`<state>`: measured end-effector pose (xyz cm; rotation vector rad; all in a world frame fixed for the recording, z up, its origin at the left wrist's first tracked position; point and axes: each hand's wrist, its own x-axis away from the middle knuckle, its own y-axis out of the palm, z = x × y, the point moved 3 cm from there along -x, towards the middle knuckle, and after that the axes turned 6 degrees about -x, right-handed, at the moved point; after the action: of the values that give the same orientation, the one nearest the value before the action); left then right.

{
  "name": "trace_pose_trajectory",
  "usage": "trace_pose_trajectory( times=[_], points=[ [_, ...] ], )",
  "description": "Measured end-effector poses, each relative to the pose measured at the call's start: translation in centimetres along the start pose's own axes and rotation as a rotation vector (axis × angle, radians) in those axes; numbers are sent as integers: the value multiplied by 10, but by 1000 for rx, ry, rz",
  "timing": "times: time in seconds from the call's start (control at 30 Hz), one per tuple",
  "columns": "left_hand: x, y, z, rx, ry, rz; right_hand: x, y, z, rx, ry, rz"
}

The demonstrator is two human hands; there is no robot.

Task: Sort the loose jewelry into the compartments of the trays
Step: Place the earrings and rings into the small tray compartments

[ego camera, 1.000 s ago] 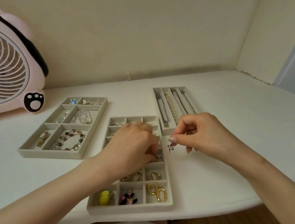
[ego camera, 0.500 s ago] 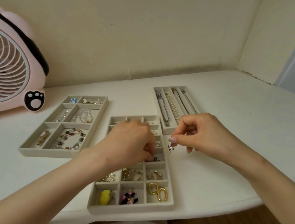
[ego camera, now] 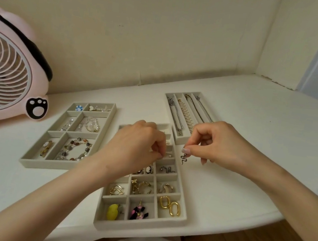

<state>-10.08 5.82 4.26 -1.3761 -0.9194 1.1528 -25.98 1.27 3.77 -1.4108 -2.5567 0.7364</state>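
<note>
Pinching a snake earring (ego camera: 183, 159), right hand (ego camera: 219, 145) fingers hold it above the table (ego camera: 252, 145), 3 o'clock of middle tray (ego camera: 181, 218). Left hand (ego camera: 136, 147) fingertips together, possibly gripping something small.

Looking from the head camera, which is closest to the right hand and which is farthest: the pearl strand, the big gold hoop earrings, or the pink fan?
From the right hand:
1. The pearl strand, in the long tray just behind and to the left of the hand.
2. The gold hoop earrings, in the near right corner compartment of the middle tray, toward the person.
3. The pink fan, far off at the table's left end.
</note>
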Motion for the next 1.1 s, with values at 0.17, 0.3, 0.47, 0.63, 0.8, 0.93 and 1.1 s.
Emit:
trace_pose_trajectory(
  times=[0.17, 0.3, 0.47, 0.63, 0.8, 0.93, 1.1],
  points=[
    [0, 1, 6, 1, 64, -34, -1, 1, 0, -9, -7, -12],
    [1, 9, 15, -35, 111, -17, -1, 0, 1, -10, -15, -8],
    [-1, 14, 18, -93, 107, 38, -2, 0, 2, -3, -21, -13],
    [-2, 16, 17, -98, 122, 70, -2, 0, 4, -8, -11, -17],
    [0, 8, 5, 20, 81, 137, -2, 0, 4, -23, -9, -9],
    [0, -1, -14, 75, 31, 189, -3, 1, 3, -41, -11, -7],
    [3, -3, -22, 215, -12, 188, -5, 7, -1, -106, -27, -33]
  ],
)
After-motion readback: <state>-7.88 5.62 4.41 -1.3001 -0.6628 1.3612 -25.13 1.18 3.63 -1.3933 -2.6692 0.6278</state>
